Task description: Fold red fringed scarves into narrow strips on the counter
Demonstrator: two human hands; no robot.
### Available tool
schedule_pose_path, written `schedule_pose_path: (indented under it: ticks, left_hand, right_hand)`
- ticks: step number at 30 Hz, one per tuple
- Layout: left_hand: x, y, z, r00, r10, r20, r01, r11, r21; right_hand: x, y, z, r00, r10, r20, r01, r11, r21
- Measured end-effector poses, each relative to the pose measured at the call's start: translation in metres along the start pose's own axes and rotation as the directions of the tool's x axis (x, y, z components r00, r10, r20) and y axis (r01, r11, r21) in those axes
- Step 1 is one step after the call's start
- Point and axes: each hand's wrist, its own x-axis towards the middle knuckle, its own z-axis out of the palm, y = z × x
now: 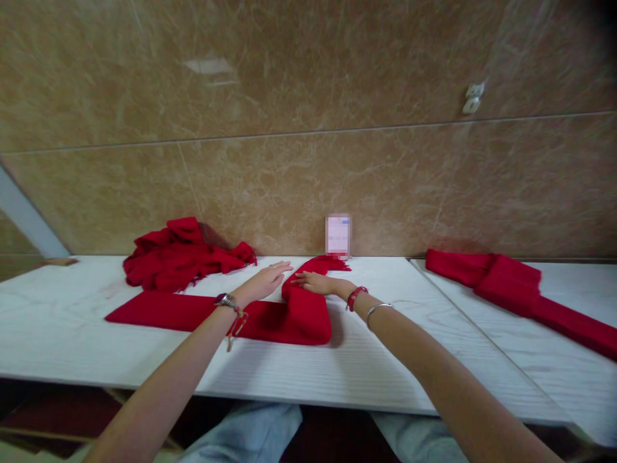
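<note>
A red scarf [308,315] lies on the white table in front of me, its long flat part running left and its right part folded over toward the wall. The fringed end shows near the wall. My right hand [315,283] rests on the folded part, palm down with fingers stretched out to the left. My left hand [265,283] is just left of that fold, over the flat part, fingers extended and holding nothing. I cannot tell whether it touches the cloth.
A crumpled heap of red cloth [168,257] lies at the back left. Another folded red scarf [511,283] is on the right of the white table [395,360], past a seam. A phone-like blurred panel [338,236] leans on the marble wall [289,180]. A socket [473,98] sits higher.
</note>
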Motion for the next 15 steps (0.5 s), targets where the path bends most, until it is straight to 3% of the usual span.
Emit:
schedule_pose_path:
  ticks: [6, 8, 11, 13, 15]
  left_hand:
    - [0.028, -0.023, 0.025, 0.998, 0.026, 0.063, -0.020, 0.996, -0.085]
    - [0.030, -0.032, 0.034, 0.989, 0.025, 0.143, -0.013, 0.997, -0.082]
    - [0.029, -0.039, 0.044, 0.973, 0.026, 0.230, -0.012, 0.998, -0.063]
    - [0.026, -0.038, 0.046, 0.965, 0.014, 0.261, -0.006, 1.000, -0.029]
    - [0.023, -0.035, 0.046, 0.959, -0.031, 0.281, 0.023, 0.999, 0.033]
  right_hand:
    - [0.011, -0.009, -0.006, 0.996, -0.060, 0.069, 0.051, 0.990, 0.135]
    - [0.000, -0.008, -0.012, 0.999, -0.040, 0.028, 0.034, 0.983, 0.178]
    - [-0.029, -0.011, -0.028, 0.993, 0.096, -0.071, -0.069, 0.947, 0.313]
    - [-0.049, -0.024, -0.041, 0.980, 0.172, -0.096, -0.120, 0.907, 0.403]
    - [-0.064, -0.050, -0.052, 0.981, 0.172, -0.091, -0.117, 0.895, 0.430]
